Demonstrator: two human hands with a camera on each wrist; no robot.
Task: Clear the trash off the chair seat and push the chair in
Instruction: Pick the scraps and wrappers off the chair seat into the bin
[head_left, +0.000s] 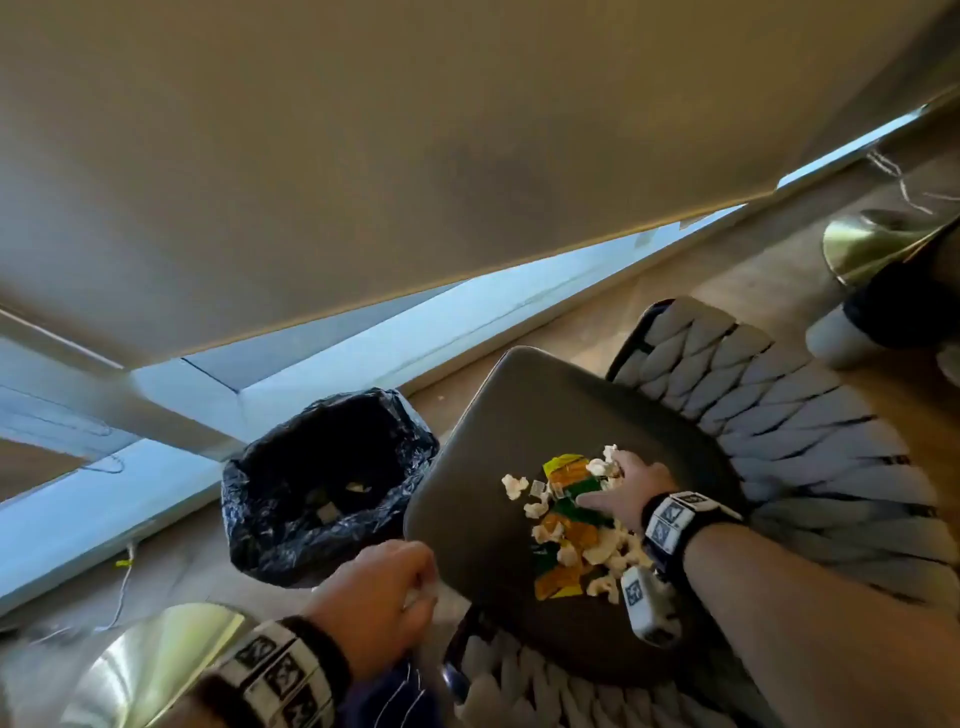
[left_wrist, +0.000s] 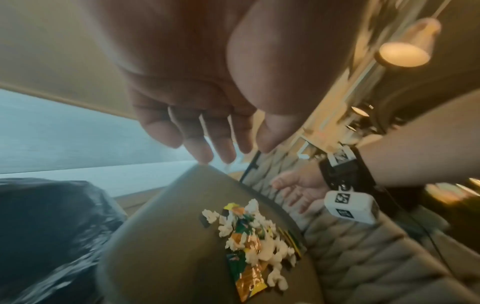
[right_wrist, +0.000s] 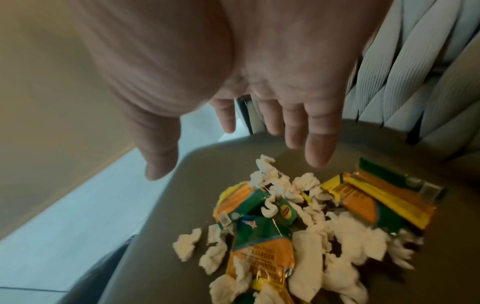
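A pale worktop (head_left: 363, 156) with a thin light edge fills the upper part of the head view, above a wood-toned floor (head_left: 727, 280) and a pale blue-lit strip along it. Beside it stands a chair with a smooth, rounded grey-brown chair seat (head_left: 498, 431) and a backrest (head_left: 810, 431) of thick, ribbed grey woven bands. Just left of the seat sits a bin lined with a crinkled, glossy black bag (head_left: 291, 519), a few scraps at its bottom. The trash (head_left: 571, 525) lies in a loose heap on the seat, toward the backrest side: crumpled white tissue bits (right_wrist: 358, 242) mixed with torn, shiny orange, yellow and green wrappers (right_wrist: 262, 246). The right hand (head_left: 628, 493) is over the far side of the heap, its fingers (right_wrist: 319, 144) straight and slightly spread, pointing down at the seat just beyond the tissue; whether they touch it cannot be told. The left hand (head_left: 379, 597) hovers at the near left edge of the seat, between bin and chair; its fingers (left_wrist: 200, 144) hang loosely curled, close together, with something white at their tips in the head view.
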